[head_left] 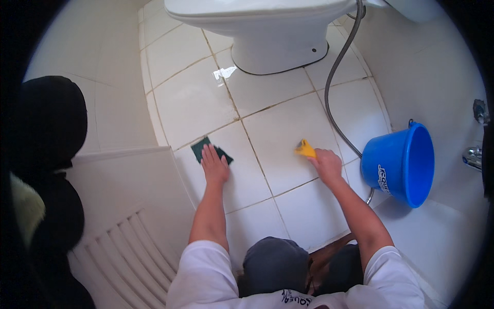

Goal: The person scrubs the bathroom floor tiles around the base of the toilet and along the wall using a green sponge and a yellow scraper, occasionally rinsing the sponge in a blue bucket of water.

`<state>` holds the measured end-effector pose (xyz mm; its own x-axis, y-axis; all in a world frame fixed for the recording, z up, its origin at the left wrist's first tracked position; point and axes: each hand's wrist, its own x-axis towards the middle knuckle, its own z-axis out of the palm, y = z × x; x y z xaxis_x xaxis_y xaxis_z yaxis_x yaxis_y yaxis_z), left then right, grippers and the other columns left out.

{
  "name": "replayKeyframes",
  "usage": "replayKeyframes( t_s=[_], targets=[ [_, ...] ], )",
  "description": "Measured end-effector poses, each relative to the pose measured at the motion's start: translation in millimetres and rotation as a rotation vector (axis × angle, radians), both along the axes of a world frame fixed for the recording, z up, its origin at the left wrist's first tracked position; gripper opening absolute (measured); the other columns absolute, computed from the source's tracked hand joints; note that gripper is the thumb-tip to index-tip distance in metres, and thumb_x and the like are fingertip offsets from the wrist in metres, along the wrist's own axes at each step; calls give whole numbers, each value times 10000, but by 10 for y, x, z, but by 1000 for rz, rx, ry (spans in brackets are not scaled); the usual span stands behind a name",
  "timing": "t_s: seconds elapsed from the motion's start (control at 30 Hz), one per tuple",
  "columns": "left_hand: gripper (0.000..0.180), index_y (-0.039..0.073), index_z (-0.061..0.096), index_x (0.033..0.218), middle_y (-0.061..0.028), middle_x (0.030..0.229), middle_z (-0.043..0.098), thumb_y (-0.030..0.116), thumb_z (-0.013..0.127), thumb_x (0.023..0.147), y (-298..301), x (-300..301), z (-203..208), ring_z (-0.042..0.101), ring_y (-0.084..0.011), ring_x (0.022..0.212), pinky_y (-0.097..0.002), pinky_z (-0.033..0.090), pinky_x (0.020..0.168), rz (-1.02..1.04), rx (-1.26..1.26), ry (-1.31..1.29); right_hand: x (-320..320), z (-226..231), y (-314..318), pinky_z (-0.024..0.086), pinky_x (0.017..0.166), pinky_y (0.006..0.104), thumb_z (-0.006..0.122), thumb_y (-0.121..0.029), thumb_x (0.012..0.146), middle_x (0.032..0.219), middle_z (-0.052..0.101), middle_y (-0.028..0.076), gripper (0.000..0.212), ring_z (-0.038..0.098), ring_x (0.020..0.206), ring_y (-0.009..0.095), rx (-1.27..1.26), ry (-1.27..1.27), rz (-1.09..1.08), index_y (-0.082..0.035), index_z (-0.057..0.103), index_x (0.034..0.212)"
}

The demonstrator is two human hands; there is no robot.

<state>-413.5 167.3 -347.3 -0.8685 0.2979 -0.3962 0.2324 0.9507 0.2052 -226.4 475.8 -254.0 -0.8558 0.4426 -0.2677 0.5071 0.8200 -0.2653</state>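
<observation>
Angular green scouring pad lies on glossy tile.

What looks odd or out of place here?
Grout between the white floor tiles looks unevenly brown, as if stained. A bright patch near the toilet could be water or just reflected light; I can't tell which.

Pad's dk grn, tool yel, bucket blu, hose gry

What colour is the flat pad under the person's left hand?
The pad is dark green; the head view shows it best.
</observation>
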Motion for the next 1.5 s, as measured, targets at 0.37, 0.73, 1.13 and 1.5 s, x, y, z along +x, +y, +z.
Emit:
replayKeyframes(
  t_s=[0.37, 0.73, 1.13, 1.5],
  targets=[
    [658, 67, 158, 1460, -124, 1535, 87, 319, 410, 907, -152, 430, 12, 76, -297, 1413, -461, 43, 1135, -30, 131, 135, -1695, -381, -1443, 445, 850, 469, 459, -204, 920, 1098, 509, 253, 438, 531, 994, 412, -476, 247, -191, 8, 353, 1289],
    [664, 69, 261, 1433, -133, 1508, 205, 294, 458, 840, -189, 472, -48, 161, -307, 1396, -473, 85, 1131, 22, 150, 220, -2033, -601, -1578, 468, 808, 484, 435, -172, 934, 1145, 549, 271, 525, 578, 947, 427, -452, 141, -152, -2, 243, 1392],
    [647, 67, 268, 1431, -135, 1502, 220, 289, 453, 852, -223, 458, -34, 181, -311, 1389, -482, 109, 1127, 28, 142, 218, -2044, -672, -1610, 474, 809, 484, 452, -163, 922, 1167, 538, 265, 529, 578, 968, 420, -451, 204, -124, -13, 255, 1389],
    [650, 69, 268, 1432, -132, 1497, 233, 291, 459, 851, -212, 475, -16, 193, -307, 1385, -479, 113, 1127, 32, 143, 220, -2083, -676, -1538, 468, 800, 474, 466, -140, 911, 1049, 585, 269, 534, 585, 926, 423, -440, 232, -112, -40, 263, 1395]
  ],
)
